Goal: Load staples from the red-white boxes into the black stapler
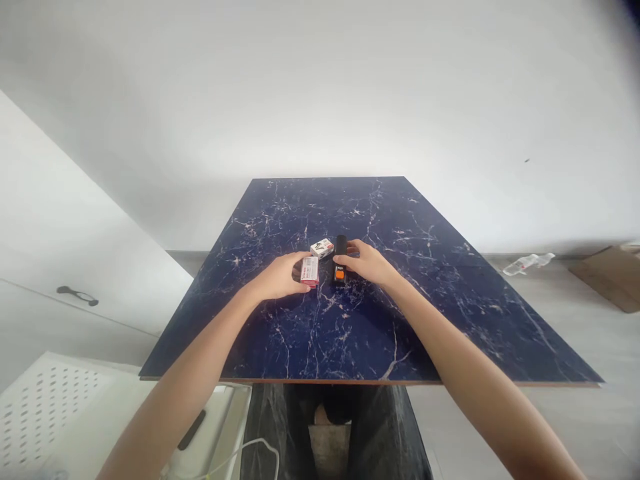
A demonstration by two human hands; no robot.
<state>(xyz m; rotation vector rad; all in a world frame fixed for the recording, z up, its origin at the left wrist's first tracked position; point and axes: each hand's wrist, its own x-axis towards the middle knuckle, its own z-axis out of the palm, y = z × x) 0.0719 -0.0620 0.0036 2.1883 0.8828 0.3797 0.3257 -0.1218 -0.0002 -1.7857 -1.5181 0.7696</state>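
Observation:
Near the middle of the blue marbled table (300, 340), my left hand (280, 277) curls around a small red-and-white box (309, 271), thumb at its near end and fingers at its far side. Just behind it lies a small white box (321, 249) with a dark picture on top. My right hand (367, 261) grips a long black stapler-like tool (341, 244) with an orange patch, thumb across it and fingers along its right side. The tool lies lengthwise, pointing away from me, close to the white box's right side. The print on the boxes is too small to read.
Behind the table rises a white wall (320, 87). A white cabinet with a dark handle (77, 295) stands at left, above a perforated white panel (45, 407) and a white cable (260, 441). A clear plastic bottle (527, 264) and a cardboard box (607, 277) lie at right.

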